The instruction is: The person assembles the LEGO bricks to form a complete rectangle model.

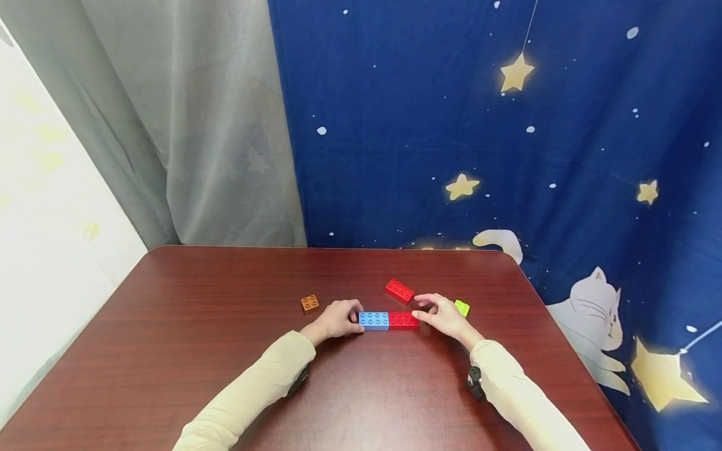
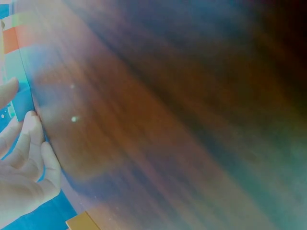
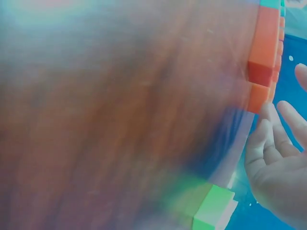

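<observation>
On the table, a blue toy building brick and a red building brick lie end to end in one row. My left hand holds the left end of the blue brick, thumb at the near side and fingers at the far side. At the right end of the row is my right hand, its thumb tip overlapping the red brick's corner. Its fingers are spread and loosely bent towards a second red brick, which lies at an angle behind the row. In the right wrist view the fingertips come close to that brick.
A small brown brick lies left of my left hand. Beyond my right hand sits a lime green brick, partly hidden by it. The dark red wooden table ends at a grey curtain and a blue star curtain.
</observation>
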Demonstrator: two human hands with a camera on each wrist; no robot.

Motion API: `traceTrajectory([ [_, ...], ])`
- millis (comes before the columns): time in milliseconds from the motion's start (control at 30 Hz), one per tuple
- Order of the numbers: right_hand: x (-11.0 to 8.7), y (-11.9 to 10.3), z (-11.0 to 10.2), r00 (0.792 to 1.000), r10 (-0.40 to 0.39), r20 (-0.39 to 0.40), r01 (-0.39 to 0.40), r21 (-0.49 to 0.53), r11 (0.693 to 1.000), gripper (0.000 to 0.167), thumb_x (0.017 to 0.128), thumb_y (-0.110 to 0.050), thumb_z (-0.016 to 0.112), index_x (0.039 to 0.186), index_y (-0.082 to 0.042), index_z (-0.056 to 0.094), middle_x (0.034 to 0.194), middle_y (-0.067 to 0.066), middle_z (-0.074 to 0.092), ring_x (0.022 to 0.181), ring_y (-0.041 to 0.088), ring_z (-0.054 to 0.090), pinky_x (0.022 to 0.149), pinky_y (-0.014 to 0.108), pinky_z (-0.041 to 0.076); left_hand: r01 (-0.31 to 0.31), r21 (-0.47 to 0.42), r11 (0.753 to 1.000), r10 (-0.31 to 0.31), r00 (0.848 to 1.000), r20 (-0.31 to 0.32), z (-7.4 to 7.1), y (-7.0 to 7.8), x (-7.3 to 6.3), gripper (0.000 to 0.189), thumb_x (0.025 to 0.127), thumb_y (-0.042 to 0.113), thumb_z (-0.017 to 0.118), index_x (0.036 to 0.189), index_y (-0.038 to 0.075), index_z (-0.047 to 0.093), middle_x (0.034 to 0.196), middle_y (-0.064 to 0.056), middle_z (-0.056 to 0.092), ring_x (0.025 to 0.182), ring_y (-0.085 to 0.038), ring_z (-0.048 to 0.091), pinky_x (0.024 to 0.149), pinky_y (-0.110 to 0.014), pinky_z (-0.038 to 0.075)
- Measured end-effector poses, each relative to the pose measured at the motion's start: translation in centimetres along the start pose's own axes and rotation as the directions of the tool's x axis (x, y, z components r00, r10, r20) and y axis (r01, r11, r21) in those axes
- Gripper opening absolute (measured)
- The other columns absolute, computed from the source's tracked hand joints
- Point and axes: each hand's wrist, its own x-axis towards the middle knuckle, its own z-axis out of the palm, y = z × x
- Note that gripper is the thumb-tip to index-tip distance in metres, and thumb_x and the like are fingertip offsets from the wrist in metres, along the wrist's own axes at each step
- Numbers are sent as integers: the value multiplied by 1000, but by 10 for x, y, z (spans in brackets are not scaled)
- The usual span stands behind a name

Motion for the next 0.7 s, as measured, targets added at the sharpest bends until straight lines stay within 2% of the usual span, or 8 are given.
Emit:
traceTrajectory([
  [167, 10, -4, 4, 995, 31, -95, -36, -49, 998, 36, 74, -17, 71, 106, -4, 61, 91, 6, 57, 64, 15, 50, 58, 27, 42, -9, 6, 1000, 9, 1000, -3, -1, 0, -1, 30, 71, 19, 73, 94, 6, 58, 70, -2, 53, 59, -10, 45, 57, -26, 38],
  [367, 18, -6, 11, 986, 59, -154, -73, -82, 994, 39, 73, -17, 71, 107, -3, 60, 94, 8, 53, 65, 16, 49, 61, 28, 41, -14, 24, 1000, 14, 1000, -5, 1, -2, 1, 30, 71, 20, 74, 94, 7, 58, 69, 0, 53, 60, -9, 46, 57, -25, 38],
  [467, 21, -7, 12, 985, 62, -161, -80, -108, 991, 41, 73, -19, 72, 108, -2, 60, 95, 9, 54, 67, 17, 50, 64, 30, 42, -17, 32, 999, 18, 1000, -10, 2, -2, 1, 31, 71, 21, 74, 93, 7, 58, 69, 0, 53, 61, -9, 46, 58, -25, 38],
  [700, 26, -3, 16, 987, 109, -120, -127, -155, 980, 44, 73, -24, 72, 110, -4, 59, 98, 8, 55, 85, 22, 49, 75, 38, 39, -23, 34, 999, 24, 1000, -18, 2, -3, 1, 30, 70, 21, 74, 92, 8, 59, 69, 0, 53, 61, -9, 46, 58, -25, 38],
])
